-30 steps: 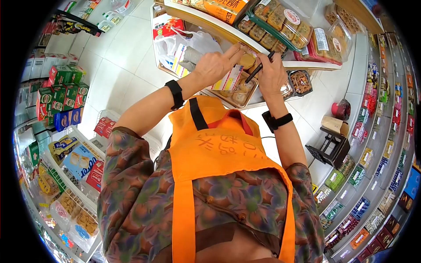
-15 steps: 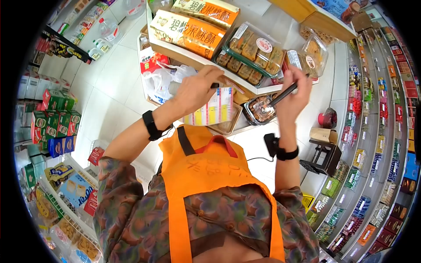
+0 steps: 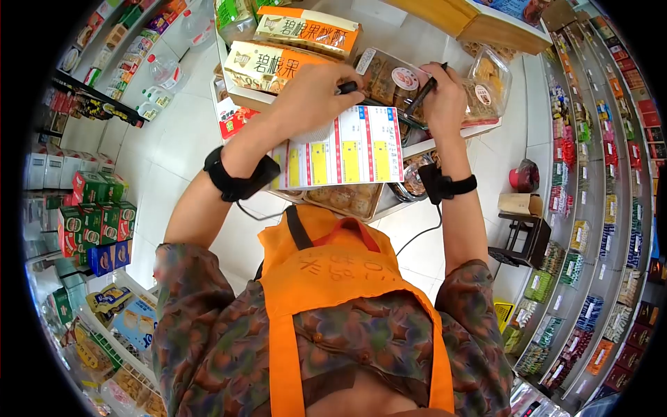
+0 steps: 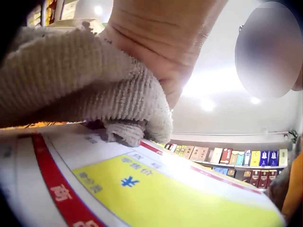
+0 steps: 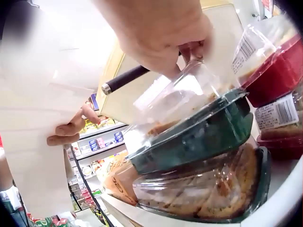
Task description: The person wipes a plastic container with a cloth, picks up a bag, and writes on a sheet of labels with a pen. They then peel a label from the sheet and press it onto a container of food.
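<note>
My left hand [image 3: 316, 97] holds a sheet of price labels [image 3: 351, 149] with yellow, red and white panels. A grey ribbed cloth [image 4: 94, 78] is bunched under that hand, over the sheet. A short black piece [image 3: 346, 87] sticks out between its thumb and fingers. My right hand [image 3: 445, 104] grips a black pen [image 3: 421, 96], slanted down to the left. In the right wrist view its fingertips are at the clear lid of a green-based pastry box [image 5: 203, 137], stacked on another pastry box [image 5: 208, 189]. The sheet's near edge covers part of the lower shelf.
Orange pastry packets [image 3: 267, 66] stand left of the boxes; a red-based box [image 3: 481, 104] sits right. Round pastries in a tray [image 3: 347, 198] lie below the sheet. Stocked shelves [image 3: 597, 229] line the right side. A black stool [image 3: 517, 240] stands on the floor.
Both hands have risen from the lower shelf to the pastry boxes above. The label sheet has moved up and spread flatter. The pen has stayed in my right hand.
</note>
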The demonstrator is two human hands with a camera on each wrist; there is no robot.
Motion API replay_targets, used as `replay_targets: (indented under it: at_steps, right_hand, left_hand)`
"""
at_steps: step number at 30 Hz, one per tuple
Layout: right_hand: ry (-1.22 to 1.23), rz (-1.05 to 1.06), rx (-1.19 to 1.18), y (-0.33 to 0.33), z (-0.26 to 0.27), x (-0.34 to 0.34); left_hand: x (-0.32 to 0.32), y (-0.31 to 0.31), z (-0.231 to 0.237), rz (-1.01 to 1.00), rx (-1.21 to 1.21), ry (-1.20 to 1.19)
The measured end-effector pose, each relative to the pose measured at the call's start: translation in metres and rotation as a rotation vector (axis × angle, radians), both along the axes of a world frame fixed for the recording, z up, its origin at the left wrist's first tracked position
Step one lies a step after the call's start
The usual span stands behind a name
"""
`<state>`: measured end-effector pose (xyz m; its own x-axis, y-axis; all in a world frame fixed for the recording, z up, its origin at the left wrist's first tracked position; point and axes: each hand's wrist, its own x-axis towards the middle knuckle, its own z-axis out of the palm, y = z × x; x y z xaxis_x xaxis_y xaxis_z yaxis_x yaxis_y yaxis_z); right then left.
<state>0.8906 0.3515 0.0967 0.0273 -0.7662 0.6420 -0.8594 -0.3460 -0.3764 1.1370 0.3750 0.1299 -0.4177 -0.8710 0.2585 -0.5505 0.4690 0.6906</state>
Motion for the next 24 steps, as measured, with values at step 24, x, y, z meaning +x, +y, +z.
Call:
replay_targets:
  at_steps: [24]
  right_hand:
    - [-0.083,0.085,-0.167,0.075,-0.002,0.001]
  left_hand:
    - [-0.009,0.014,-0.017,0.117,0.426,0.606]
